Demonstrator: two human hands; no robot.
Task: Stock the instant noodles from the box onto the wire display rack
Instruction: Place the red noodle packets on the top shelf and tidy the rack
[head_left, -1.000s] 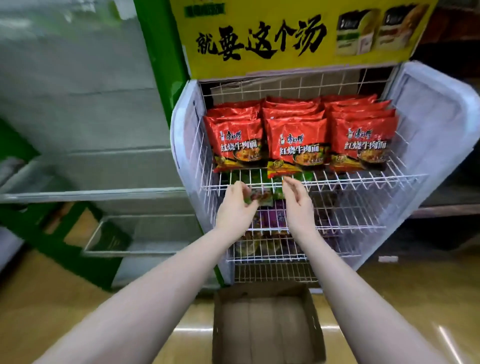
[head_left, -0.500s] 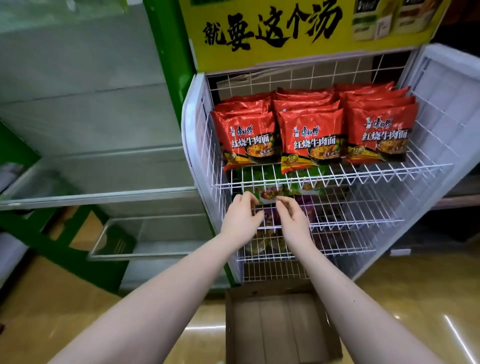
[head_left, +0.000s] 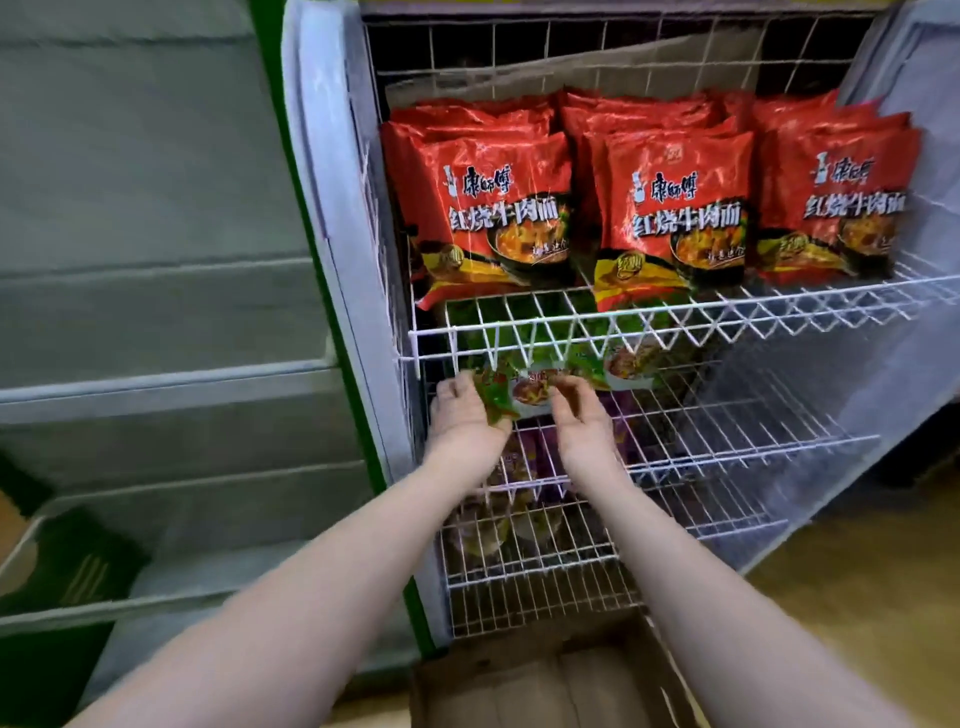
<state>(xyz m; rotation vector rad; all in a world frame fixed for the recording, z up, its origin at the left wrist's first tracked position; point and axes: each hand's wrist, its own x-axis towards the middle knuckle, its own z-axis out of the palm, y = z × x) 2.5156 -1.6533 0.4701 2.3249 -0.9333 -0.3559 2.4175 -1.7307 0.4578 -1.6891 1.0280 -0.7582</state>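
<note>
Basically: green pack was half-in at the second shelf

Nearest, the cardboard box (head_left: 545, 686) sat on the floor under the wire display rack (head_left: 727, 306). What showed of it looked empty, but the frame cut off its near end. Above it, the left hand (head_left: 465, 415) and right hand (head_left: 582, 415) each gripped a side of one green noodle pack (head_left: 514, 389), fingers curled on its edges, at the front lip of the second shelf.

Risk, my read: the pack's top edge snags the zigzag wire front of the top shelf just above. A lopsided push could also crumple it against the green packs behind. Those were mostly screened by wire, count unclear. Purple packs (head_left: 524, 457) one shelf down were dim. Farthest, red packs (head_left: 493, 208) stood in three rows on top. Print on the held pack was blurred.
</note>
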